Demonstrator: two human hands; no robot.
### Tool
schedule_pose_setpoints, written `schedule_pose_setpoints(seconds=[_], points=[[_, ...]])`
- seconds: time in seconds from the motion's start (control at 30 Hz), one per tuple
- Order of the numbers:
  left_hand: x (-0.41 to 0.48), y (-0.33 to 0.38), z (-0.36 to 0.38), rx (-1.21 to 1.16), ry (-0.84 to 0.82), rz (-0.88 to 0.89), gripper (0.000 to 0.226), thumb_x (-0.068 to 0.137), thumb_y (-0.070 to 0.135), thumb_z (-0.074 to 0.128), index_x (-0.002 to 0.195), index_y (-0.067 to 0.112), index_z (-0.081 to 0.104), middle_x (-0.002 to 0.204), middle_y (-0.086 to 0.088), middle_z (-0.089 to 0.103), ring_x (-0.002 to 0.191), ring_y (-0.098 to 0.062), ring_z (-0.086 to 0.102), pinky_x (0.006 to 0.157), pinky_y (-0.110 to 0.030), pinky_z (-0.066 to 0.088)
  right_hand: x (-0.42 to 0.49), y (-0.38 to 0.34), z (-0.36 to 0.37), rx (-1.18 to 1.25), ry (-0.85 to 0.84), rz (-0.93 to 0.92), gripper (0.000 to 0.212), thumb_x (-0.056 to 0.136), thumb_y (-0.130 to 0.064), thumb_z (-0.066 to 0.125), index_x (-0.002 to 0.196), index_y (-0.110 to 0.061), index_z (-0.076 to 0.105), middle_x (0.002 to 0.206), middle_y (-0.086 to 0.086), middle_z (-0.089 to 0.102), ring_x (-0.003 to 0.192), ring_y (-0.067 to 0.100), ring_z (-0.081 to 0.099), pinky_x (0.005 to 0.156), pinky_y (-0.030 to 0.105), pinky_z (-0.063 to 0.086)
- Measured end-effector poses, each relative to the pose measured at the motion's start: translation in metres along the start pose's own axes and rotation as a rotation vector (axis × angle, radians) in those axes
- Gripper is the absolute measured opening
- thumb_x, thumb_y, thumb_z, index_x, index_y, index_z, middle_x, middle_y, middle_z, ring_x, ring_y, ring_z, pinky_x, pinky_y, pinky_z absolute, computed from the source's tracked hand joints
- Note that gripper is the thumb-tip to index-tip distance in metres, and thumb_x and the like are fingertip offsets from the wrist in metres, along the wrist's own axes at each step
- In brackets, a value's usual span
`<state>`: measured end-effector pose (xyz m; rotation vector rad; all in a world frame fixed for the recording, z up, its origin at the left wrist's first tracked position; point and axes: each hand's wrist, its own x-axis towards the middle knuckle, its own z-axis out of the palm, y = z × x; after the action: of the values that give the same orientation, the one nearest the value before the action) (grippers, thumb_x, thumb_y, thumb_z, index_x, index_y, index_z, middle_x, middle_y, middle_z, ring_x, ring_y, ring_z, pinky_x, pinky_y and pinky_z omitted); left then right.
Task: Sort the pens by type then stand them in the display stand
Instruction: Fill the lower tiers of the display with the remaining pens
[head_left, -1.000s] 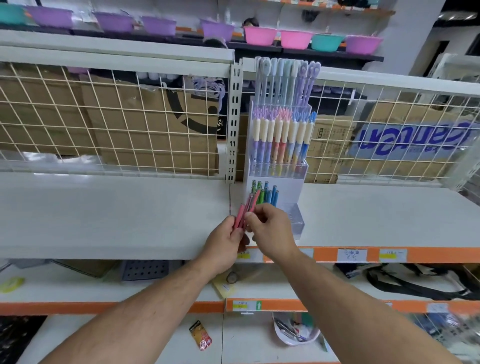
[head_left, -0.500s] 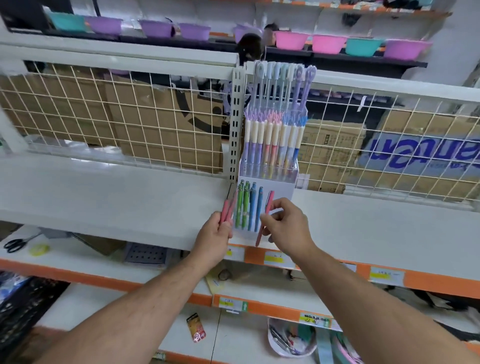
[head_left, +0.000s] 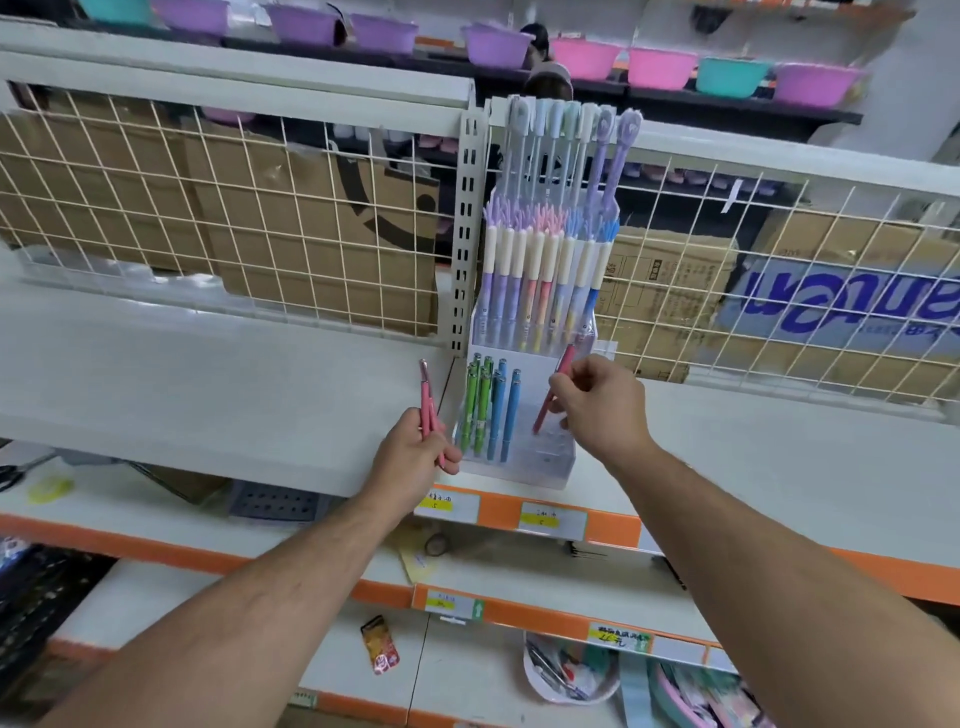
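A clear tiered display stand sits on the white shelf. Its front tier holds green pens and blue pens; tall pastel pens fill the tiers behind. My right hand pinches one pink pen, tilted, its lower tip down at the right side of the front tier. My left hand, left of the stand, grips a small bunch of pink pens pointing upward.
The white shelf has a wire grid back with cardboard boxes behind it. Orange price strips edge the shelf front. Lower shelves hold scissors, a small packet and a bowl of items.
My right hand took one pink pen from the bunch in my left hand and carried it right, down to the stand's front tier. The left hand moved slightly left.
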<state>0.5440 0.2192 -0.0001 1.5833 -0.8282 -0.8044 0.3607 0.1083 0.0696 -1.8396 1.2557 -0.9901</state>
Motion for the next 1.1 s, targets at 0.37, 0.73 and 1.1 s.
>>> schedule_pose_setpoints(seconds=[0.37, 0.73, 1.1], points=[[0.016, -0.015, -0.008, 0.032, -0.16, -0.011, 0.011, 0.097, 0.003, 0.047, 0.099, 0.012, 0.053, 0.087, -0.016, 0.07, 0.067, -0.024, 0.067, 0.045, -0.016, 0.044, 0.012, 0.003, 0.021, -0.072, 0.033, -0.001, 0.015, 0.094, -0.02, 0.065, 0.079, -0.021, 0.065, 0.073, -0.004, 0.073, 0.071, 0.015, 0.073, 0.068, 0.045, 0.062], [0.017, -0.023, -0.01, 0.001, -0.173, -0.008, 0.01, 0.102, 0.01, 0.045, 0.101, 0.013, 0.054, 0.088, -0.018, 0.069, 0.068, -0.024, 0.067, 0.051, -0.017, 0.048, 0.013, 0.014, 0.038, -0.233, -0.036, 0.011, 0.014, 0.094, -0.02, 0.068, 0.081, -0.017, 0.068, 0.076, 0.0, 0.072, 0.071, 0.018, 0.07, 0.072, 0.043, 0.062], [0.015, -0.02, -0.009, 0.071, -0.16, 0.007, 0.011, 0.104, 0.019, 0.046, 0.101, 0.02, 0.056, 0.084, -0.009, 0.072, 0.071, -0.024, 0.071, 0.055, -0.019, 0.047, 0.015, 0.021, 0.039, -0.222, -0.043, 0.049, 0.01, 0.094, -0.018, 0.069, 0.085, -0.016, 0.069, 0.075, -0.002, 0.071, 0.069, 0.014, 0.071, 0.073, 0.041, 0.063]])
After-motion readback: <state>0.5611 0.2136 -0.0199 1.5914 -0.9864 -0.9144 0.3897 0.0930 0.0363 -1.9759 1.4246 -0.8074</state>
